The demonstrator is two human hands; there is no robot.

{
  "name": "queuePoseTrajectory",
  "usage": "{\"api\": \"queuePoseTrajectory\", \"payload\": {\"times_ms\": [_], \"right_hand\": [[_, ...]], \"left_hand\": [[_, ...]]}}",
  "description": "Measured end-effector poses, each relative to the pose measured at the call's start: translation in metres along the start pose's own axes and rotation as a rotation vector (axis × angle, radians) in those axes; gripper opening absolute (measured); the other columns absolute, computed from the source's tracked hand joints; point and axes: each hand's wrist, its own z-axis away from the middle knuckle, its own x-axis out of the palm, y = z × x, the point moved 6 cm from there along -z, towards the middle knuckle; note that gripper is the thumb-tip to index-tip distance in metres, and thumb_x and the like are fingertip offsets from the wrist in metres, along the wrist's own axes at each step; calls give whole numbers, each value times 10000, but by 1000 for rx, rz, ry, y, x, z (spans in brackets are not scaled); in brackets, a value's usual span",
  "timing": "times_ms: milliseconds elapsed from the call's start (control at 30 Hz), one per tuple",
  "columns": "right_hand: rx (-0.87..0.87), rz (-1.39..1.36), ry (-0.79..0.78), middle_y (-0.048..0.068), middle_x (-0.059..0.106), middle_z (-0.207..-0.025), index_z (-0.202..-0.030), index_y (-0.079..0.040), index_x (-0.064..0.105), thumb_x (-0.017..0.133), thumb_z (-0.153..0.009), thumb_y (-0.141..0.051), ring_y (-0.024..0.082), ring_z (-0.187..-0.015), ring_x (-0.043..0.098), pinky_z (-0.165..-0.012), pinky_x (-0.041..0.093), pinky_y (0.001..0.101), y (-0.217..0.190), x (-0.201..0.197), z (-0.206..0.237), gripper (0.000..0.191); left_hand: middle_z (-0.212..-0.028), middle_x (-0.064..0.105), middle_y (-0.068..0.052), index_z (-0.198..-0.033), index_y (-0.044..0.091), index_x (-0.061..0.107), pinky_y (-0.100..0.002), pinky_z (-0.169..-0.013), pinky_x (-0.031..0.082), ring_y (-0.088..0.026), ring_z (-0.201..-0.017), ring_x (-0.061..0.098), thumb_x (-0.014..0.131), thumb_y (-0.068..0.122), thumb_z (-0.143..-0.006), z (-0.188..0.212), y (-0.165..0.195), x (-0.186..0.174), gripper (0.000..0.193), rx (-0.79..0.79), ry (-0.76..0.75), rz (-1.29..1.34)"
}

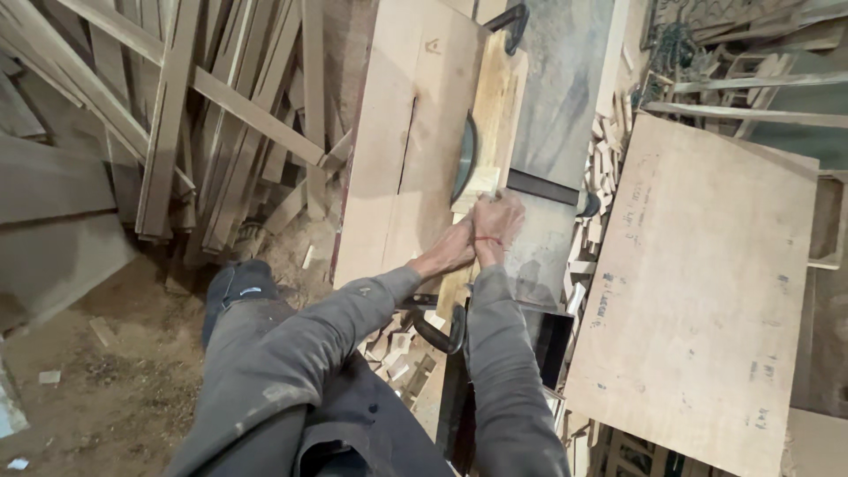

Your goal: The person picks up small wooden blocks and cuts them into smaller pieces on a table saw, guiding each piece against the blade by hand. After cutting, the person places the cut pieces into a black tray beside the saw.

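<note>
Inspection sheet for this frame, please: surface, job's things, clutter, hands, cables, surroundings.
Surface: saw table, pale board top with a slot, dusty.
Job's things: small wood block against the circular saw blade; long wooden fence with black handles.
Clutter: wood offcuts piled right of the table; more below it.
Hands: left hand and right hand together on the block, close to the blade.
Cables: nothing seen.
Surroundings: stacked wooden slats at left, large plywood sheet at right, sawdust floor.

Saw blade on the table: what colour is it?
The saw blade is dull grey-green, seen best in the head view, just beyond the right hand.
</note>
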Motion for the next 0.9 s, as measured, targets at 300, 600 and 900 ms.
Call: {"api": "queuePoseTrajectory", "payload": {"times_ms": [300, 600, 900], "right_hand": [[-10, 9, 2, 248, 734, -888, -868, -27, 782, 799, -733, -227, 432, -857, 711, -786, 554, 497, -9, -8, -11, 242], [-56, -77, 34, 221, 735, -870, -886, -33, 787, 817, -753, -222, 413, -826, 715, -763, 561, 466, -20, -26, -33, 233], [587, -1084, -92, 34, 718, -943, -1171, 12, 723, 720, -904, -143, 103, -775, 629, -638, 494, 248, 82, -73, 151, 309]], "left_hand": [[-1406, 541, -381, -1531, -18, 323, -525, -1066, 469, -545, -1281, 533, 611, 222, -944, 1, 40, -22, 696, 338, 141, 150], [-1255, 656, -333, -1468, -14, 475, -526, -1024, 507, -493, -1232, 609, 567, 90, -824, -9, 28, -20, 659, 91, -23, 37], [-979, 677, -85, -1372, -81, 638, -344, -762, 492, -207, -898, 569, 725, 138, -1006, 77, 3, -26, 435, -328, -204, 810]]}}
